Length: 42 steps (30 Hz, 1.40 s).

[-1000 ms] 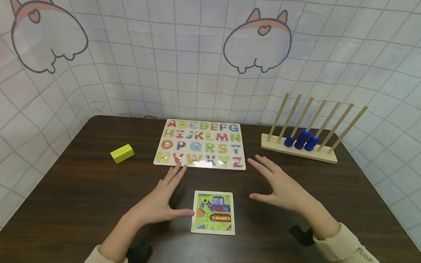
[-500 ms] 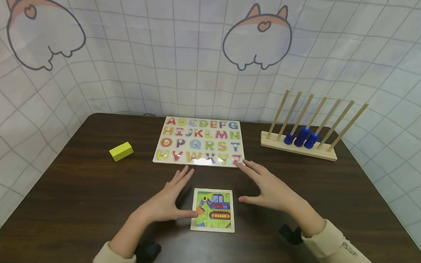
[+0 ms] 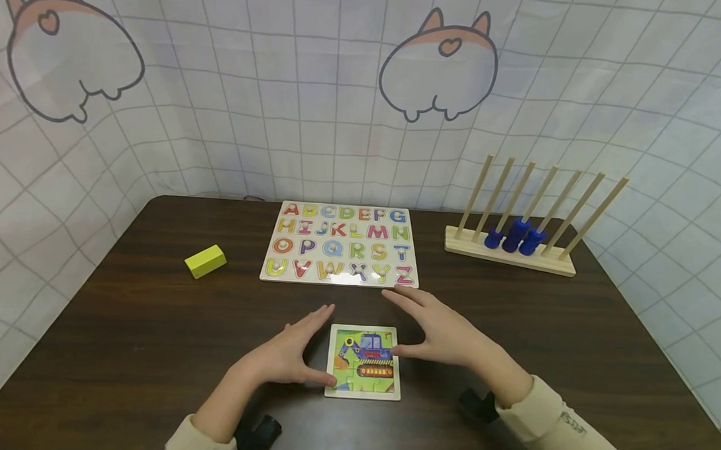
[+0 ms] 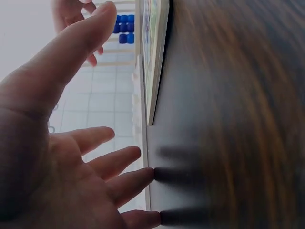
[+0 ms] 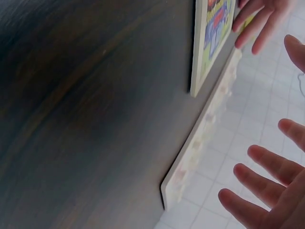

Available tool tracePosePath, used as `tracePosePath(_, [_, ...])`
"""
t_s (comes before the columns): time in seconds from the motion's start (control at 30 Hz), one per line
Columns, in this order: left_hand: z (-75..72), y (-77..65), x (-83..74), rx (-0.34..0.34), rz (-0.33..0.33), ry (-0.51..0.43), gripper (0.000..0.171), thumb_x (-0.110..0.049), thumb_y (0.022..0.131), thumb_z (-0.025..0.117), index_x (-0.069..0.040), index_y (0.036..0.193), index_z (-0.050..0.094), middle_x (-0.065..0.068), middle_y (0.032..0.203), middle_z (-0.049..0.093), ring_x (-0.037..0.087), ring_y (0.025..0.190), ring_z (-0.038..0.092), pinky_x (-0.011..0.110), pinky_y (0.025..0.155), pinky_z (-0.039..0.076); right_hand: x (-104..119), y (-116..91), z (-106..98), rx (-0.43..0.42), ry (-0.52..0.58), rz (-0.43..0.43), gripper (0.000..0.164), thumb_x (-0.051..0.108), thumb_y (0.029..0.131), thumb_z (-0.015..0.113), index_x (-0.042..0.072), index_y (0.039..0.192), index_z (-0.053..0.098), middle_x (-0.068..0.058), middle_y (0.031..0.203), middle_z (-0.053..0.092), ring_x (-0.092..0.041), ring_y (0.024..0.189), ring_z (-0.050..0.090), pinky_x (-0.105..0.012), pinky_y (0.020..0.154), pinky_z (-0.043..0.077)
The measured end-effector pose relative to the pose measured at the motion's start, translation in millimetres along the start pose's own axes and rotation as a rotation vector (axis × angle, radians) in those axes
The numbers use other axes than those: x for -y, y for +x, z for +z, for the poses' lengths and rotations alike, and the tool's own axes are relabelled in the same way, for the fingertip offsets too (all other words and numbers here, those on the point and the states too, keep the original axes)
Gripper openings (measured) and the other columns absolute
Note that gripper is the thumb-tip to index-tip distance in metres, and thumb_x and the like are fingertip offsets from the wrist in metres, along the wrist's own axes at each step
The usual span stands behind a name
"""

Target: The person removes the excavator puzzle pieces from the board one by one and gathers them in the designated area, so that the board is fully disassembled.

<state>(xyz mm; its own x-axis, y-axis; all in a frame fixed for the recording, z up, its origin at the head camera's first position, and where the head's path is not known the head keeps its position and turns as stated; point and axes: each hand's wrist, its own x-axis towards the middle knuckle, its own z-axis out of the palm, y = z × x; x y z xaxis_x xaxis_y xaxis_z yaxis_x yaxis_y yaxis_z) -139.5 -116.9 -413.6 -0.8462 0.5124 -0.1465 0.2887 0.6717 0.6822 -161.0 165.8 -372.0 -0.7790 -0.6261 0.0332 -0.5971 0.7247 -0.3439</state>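
Note:
A small square jigsaw puzzle (image 3: 364, 377) with a blue excavator picture lies flat on the dark table, between both hands. At its left is my left hand (image 3: 287, 351), fingers spread and thumb over the puzzle's lower left corner in the head view. In the left wrist view that thumb is raised above the table, while fingertips (image 4: 148, 174) of the same hand reach the table surface. My right hand (image 3: 446, 330) hovers on the other side, fingers extended, its thumb tip overlapping the puzzle's right edge in the head view. The right wrist view shows that hand apart from the puzzle (image 5: 209, 45).
Behind the puzzle lies a white alphabet peg board (image 3: 342, 244). A yellow block (image 3: 205, 262) rests at the left. At the back right stands a wooden rack (image 3: 508, 253) with upright rods and blue beads (image 3: 518, 234). A grid-patterned cloth (image 3: 316, 117) hangs behind the table (image 3: 123, 349).
Both hands have moved inward toward the puzzle from its two sides. The right hand has come left and slightly down. The puzzle stays where it was.

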Motion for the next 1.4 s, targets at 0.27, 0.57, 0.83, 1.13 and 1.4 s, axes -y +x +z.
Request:
tracePosePath(0.27, [-0.2, -1.2, 0.1, 0.048, -0.002, 0.028, 0.106, -0.046, 0.062, 0.081, -0.009, 0.145, 0.025, 0.009, 0.149, 0.024, 0.034, 0.137, 0.01, 0.064, 0.101, 0.006, 10, 11, 7, 0.077, 0.0, -0.023, 0.081, 0.048, 0.075, 0.07, 0.021, 0.142, 0.034, -0.009, 0.144, 0.033, -0.028, 0.128, 0.035, -0.047, 0.095, 0.039])
tracePosePath(0.57, [2.5, -1.9, 2.2, 0.066, 0.0, 0.058, 0.103, -0.046, 0.061, 0.081, -0.008, 0.143, 0.032, 0.007, 0.149, 0.025, 0.032, 0.138, 0.007, 0.065, 0.101, 0.004, 20, 24, 17, 0.148, 0.021, -0.029, 0.082, 0.053, 0.072, 0.07, 0.02, 0.14, 0.039, -0.008, 0.138, 0.041, -0.025, 0.123, 0.041, -0.044, 0.095, 0.039])
tracePosePath(0.83, [3.3, -2.1, 1.1, 0.049, 0.009, 0.063, 0.103, -0.045, 0.06, 0.082, -0.007, 0.142, 0.032, 0.007, 0.148, 0.026, 0.032, 0.138, 0.008, 0.065, 0.1, 0.004, 25, 33, 24, 0.184, 0.022, -0.057, 0.08, 0.052, 0.07, 0.072, 0.017, 0.137, 0.043, -0.007, 0.132, 0.046, -0.022, 0.117, 0.043, -0.041, 0.092, 0.042])
tracePosePath(1.13, [4.1, -2.3, -1.3, 0.039, 0.029, 0.074, 0.103, -0.046, 0.061, 0.081, -0.004, 0.141, 0.034, 0.007, 0.149, 0.025, 0.034, 0.137, 0.008, 0.066, 0.099, 0.006, 28, 40, 28, 0.222, 0.005, -0.051, 0.077, 0.052, 0.071, 0.072, 0.019, 0.135, 0.046, -0.006, 0.127, 0.048, -0.02, 0.112, 0.045, -0.041, 0.09, 0.043])
tracePosePath(1.4, [4.6, -2.0, -2.3, 0.034, 0.015, 0.077, 0.103, -0.047, 0.06, 0.081, -0.006, 0.141, 0.034, 0.006, 0.149, 0.025, 0.033, 0.137, 0.008, 0.066, 0.099, 0.005, 30, 50, 33, 0.235, -0.011, -0.064, 0.07, 0.047, 0.067, 0.077, 0.021, 0.128, 0.054, -0.002, 0.115, 0.051, -0.015, 0.099, 0.044, -0.032, 0.082, 0.045])
